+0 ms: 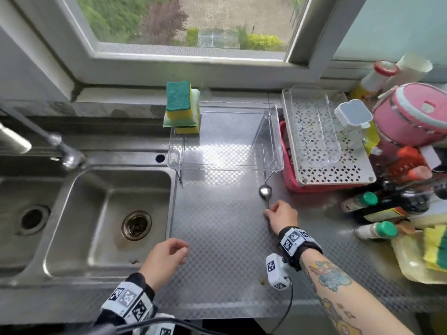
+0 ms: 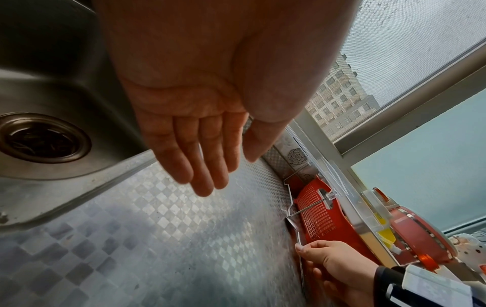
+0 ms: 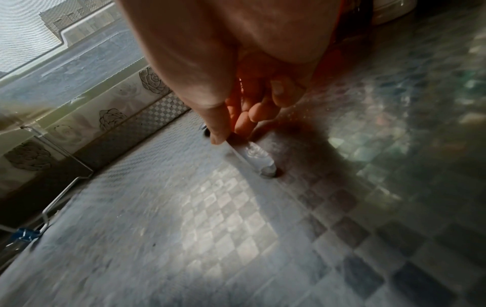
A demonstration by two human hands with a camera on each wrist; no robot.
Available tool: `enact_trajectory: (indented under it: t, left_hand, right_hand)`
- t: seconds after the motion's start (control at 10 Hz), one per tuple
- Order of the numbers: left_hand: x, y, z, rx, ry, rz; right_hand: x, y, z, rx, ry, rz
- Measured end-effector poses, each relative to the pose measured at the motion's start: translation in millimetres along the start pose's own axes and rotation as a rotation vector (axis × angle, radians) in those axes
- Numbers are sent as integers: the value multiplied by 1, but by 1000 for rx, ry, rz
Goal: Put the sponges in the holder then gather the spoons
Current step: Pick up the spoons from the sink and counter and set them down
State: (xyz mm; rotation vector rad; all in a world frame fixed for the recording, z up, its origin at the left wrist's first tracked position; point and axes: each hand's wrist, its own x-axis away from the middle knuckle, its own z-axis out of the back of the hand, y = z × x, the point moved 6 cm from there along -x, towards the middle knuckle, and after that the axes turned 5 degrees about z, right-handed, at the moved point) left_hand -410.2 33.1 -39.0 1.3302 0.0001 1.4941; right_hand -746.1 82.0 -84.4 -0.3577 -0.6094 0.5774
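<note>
Several green-and-yellow sponges (image 1: 181, 105) stand stacked in the far left corner of the clear plastic holder (image 1: 225, 168) on wire legs. A metal spoon (image 1: 265, 191) lies on the patterned counter just before the holder's right leg, bowl pointing away. My right hand (image 1: 268, 211) pinches its handle between thumb and fingers; the left wrist view shows this right hand (image 2: 302, 248) on the spoon (image 2: 292, 225). In the right wrist view my right hand (image 3: 228, 133) holds the spoon's handle (image 3: 252, 157) against the counter. My left hand (image 1: 179, 247) hovers by the sink edge, fingers relaxed and holding nothing, as the left wrist view of it (image 2: 210, 176) confirms.
A double sink (image 1: 108, 213) with a tap (image 1: 65, 151) lies to the left. A red basket (image 1: 290, 180) under a white perforated tray (image 1: 338, 170) stands right of the holder. Bottles, a pink pot (image 1: 411, 117) and a yellow tray with another sponge (image 1: 435, 247) crowd the right.
</note>
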Motion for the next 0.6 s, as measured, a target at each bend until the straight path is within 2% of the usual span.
enact_trajectory:
  t: [0.3,0.5,0.6]
  left_hand:
    - [5,6,28,58,15,-34]
    - [13,-4,81,10,-1,-116]
    - [19,-16,117,56,18,-153]
  right_hand:
    - [22,-12,12,38,8,-58]
    - [68,-34,18,-47,83,-64]
    - [100,-54,13,-96,157,-19]
